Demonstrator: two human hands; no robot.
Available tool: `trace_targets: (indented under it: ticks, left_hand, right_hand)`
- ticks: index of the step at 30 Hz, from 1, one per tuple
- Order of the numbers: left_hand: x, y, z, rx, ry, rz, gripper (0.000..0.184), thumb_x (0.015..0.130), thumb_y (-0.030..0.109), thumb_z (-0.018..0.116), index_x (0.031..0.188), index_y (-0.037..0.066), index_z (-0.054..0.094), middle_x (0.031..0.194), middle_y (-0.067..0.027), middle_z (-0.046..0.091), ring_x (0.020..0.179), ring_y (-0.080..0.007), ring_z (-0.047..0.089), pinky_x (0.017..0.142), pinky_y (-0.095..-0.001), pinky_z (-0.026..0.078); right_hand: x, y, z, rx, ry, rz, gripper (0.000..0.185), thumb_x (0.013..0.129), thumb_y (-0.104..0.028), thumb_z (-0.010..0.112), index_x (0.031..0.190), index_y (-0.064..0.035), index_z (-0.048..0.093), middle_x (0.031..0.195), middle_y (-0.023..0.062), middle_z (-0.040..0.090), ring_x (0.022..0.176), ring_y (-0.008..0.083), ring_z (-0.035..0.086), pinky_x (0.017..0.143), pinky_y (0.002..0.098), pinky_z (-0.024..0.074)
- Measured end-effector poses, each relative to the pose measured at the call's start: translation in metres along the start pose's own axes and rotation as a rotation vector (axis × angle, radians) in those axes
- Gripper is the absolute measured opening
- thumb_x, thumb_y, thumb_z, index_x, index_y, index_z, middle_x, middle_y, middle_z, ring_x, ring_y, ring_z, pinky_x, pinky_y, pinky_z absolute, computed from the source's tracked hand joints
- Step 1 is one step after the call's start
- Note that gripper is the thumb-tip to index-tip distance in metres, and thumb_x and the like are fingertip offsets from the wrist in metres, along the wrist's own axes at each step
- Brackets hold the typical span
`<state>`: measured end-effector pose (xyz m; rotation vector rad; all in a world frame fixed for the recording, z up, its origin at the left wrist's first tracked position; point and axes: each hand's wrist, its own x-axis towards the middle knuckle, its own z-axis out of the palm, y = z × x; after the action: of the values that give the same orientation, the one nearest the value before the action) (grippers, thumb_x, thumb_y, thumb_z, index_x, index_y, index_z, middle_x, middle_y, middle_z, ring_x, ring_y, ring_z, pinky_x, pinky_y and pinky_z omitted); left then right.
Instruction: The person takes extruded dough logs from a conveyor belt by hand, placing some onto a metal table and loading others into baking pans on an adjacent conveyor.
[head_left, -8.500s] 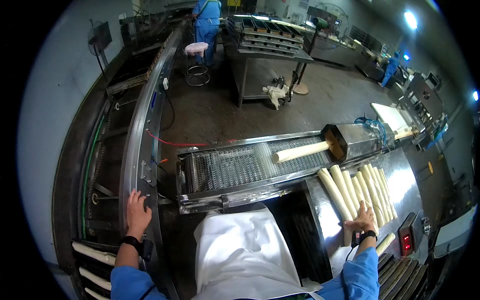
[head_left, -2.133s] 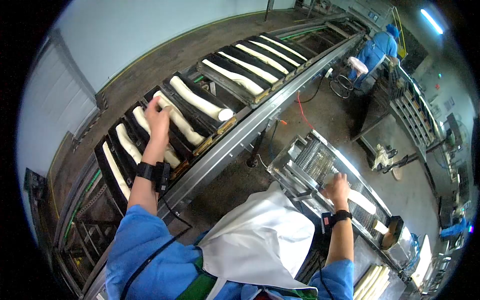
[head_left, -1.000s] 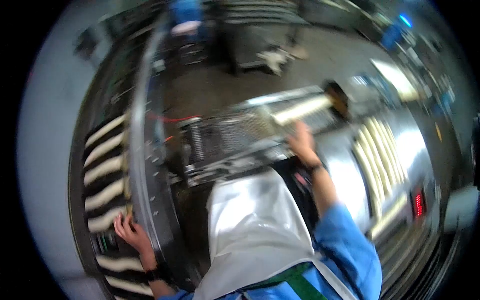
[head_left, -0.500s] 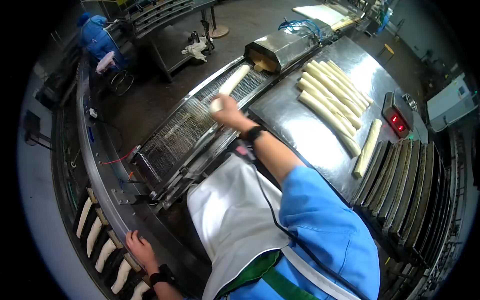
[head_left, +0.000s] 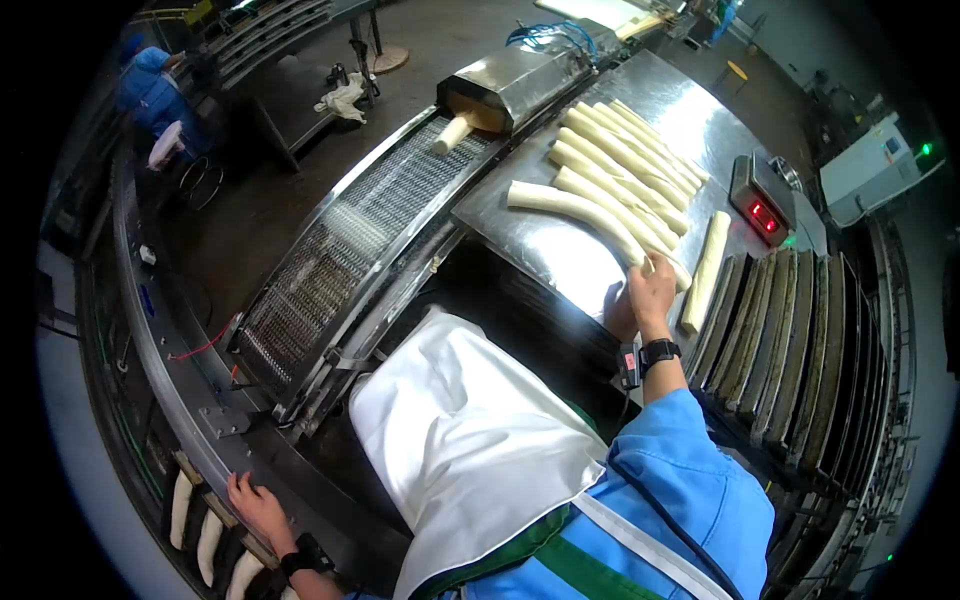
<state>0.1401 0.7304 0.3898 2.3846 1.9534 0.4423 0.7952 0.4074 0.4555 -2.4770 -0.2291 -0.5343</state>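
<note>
Bending its fingers at the near end of a curved dough roll (head_left: 580, 207), the right hand (head_left: 652, 292) touches it; whether it grips cannot be told. The roll stretches forward from that hand along the steel table (head_left: 560, 255), beside other rolls (head_left: 625, 165). The right forearm reaches forward; the left hand (head_left: 260, 510), holding nothing, rests fingers loosely spread on the metal rail (head_left: 167, 375). Farther off, a dough piece (head_left: 454, 134) pokes from a metal housing (head_left: 530, 75).
</note>
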Motion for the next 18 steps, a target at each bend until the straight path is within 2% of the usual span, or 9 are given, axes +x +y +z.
trace_targets:
  ticks: [3, 8, 10, 11, 12, 14, 15, 16, 18]
  left_hand:
    - [0.001, 0.006, -0.005, 0.003, -0.005, -0.005, 0.031, 0.073, -0.006, 0.049, 0.103, -0.003, 0.057, 0.128, -0.0187, 0.046, 0.124, -0.0359, 0.04, 0.102, -0.0451, 0.035]
    - [-0.001, 0.002, -0.005, 0.019, 0.009, 0.031, 0.031, 0.072, -0.006, 0.049, 0.102, -0.003, 0.058, 0.128, -0.0186, 0.047, 0.123, -0.0362, 0.041, 0.099, -0.0454, 0.036]
    - [-0.001, 0.001, -0.006, 0.032, -0.002, 0.041, 0.031, 0.071, -0.006, 0.049, 0.101, -0.003, 0.058, 0.127, -0.0186, 0.047, 0.122, -0.0367, 0.041, 0.099, -0.0451, 0.036]
    - [-0.001, -0.001, -0.004, 0.036, 0.0, 0.044, 0.031, 0.071, -0.006, 0.049, 0.101, -0.003, 0.058, 0.127, -0.0186, 0.047, 0.122, -0.0367, 0.041, 0.099, -0.0451, 0.036]
    - [-0.002, -0.004, -0.001, 0.025, -0.009, 0.032, 0.031, 0.071, -0.006, 0.05, 0.101, -0.003, 0.058, 0.128, -0.0185, 0.047, 0.121, -0.0369, 0.041, 0.099, -0.0452, 0.036]
    - [-0.001, -0.006, -0.001, 0.024, -0.022, 0.027, 0.031, 0.071, -0.006, 0.05, 0.1, -0.002, 0.058, 0.128, -0.0185, 0.047, 0.121, -0.037, 0.042, 0.1, -0.0452, 0.035]
    - [0.002, -0.004, -0.002, 0.014, -0.02, 0.003, 0.032, 0.071, -0.005, 0.051, 0.101, -0.001, 0.059, 0.127, -0.0181, 0.047, 0.121, -0.0367, 0.042, 0.1, -0.0448, 0.035]
    - [0.006, 0.0, -0.001, 0.003, -0.018, -0.019, 0.032, 0.071, -0.005, 0.053, 0.102, 0.0, 0.06, 0.127, -0.0178, 0.048, 0.121, -0.0364, 0.042, 0.1, -0.0443, 0.035]
    - [0.021, 0.024, 0.001, -0.099, -0.007, 0.019, 0.033, 0.071, -0.004, 0.054, 0.103, 0.001, 0.06, 0.126, -0.0173, 0.05, 0.12, -0.0359, 0.044, 0.101, -0.0435, 0.035]
  right_hand:
    - [-0.002, -0.003, -0.001, -0.187, 0.054, -0.404, 0.042, 0.069, -0.02, 0.068, 0.108, -0.006, 0.059, 0.099, 0.016, 0.06, 0.094, 0.0354, 0.057, 0.078, 0.0458, 0.0455]
    - [0.018, -0.013, 0.019, -0.151, -0.113, -0.433, 0.043, 0.072, -0.022, 0.067, 0.11, -0.0039, 0.057, 0.1, 0.0179, 0.061, 0.092, 0.0368, 0.057, 0.079, 0.0452, 0.0464]
    - [0.035, -0.016, 0.026, -0.091, -0.336, -0.357, 0.038, 0.074, -0.024, 0.063, 0.103, 0.0003, 0.06, 0.095, 0.0222, 0.063, 0.086, 0.0386, 0.058, 0.078, 0.0439, 0.0473]
    - [0.048, -0.019, 0.027, 0.063, -0.493, -0.177, 0.031, 0.075, -0.025, 0.06, 0.092, 0.0013, 0.062, 0.083, 0.02, 0.065, 0.073, 0.0338, 0.061, 0.068, 0.0388, 0.0487]
    - [0.061, -0.019, 0.022, 0.068, -0.493, -0.173, 0.031, 0.075, -0.025, 0.06, 0.092, 0.0013, 0.062, 0.083, 0.02, 0.065, 0.073, 0.0338, 0.061, 0.068, 0.0388, 0.0487]
    - [0.084, -0.013, 0.01, 0.449, -1.017, 0.612, 0.028, 0.076, -0.029, 0.058, 0.083, -0.0033, 0.065, 0.074, 0.0044, 0.062, 0.067, 0.0183, 0.061, 0.06, 0.0296, 0.0462]
    - [0.094, -0.014, 0.011, 0.147, -0.943, 0.394, 0.031, 0.075, -0.03, 0.057, 0.077, -0.0006, 0.064, 0.068, 0.0093, 0.063, 0.063, 0.0222, 0.061, 0.061, 0.0339, 0.048]
    - [0.1, -0.014, 0.014, 0.152, -0.941, 0.398, 0.031, 0.075, -0.03, 0.057, 0.077, -0.0006, 0.064, 0.068, 0.0093, 0.063, 0.063, 0.0222, 0.061, 0.061, 0.0339, 0.048]
    - [0.101, -0.013, 0.022, -0.221, -0.683, -0.19, 0.033, 0.075, -0.03, 0.056, 0.075, 0.002, 0.063, 0.067, 0.0168, 0.064, 0.064, 0.0271, 0.061, 0.064, 0.0375, 0.0488]
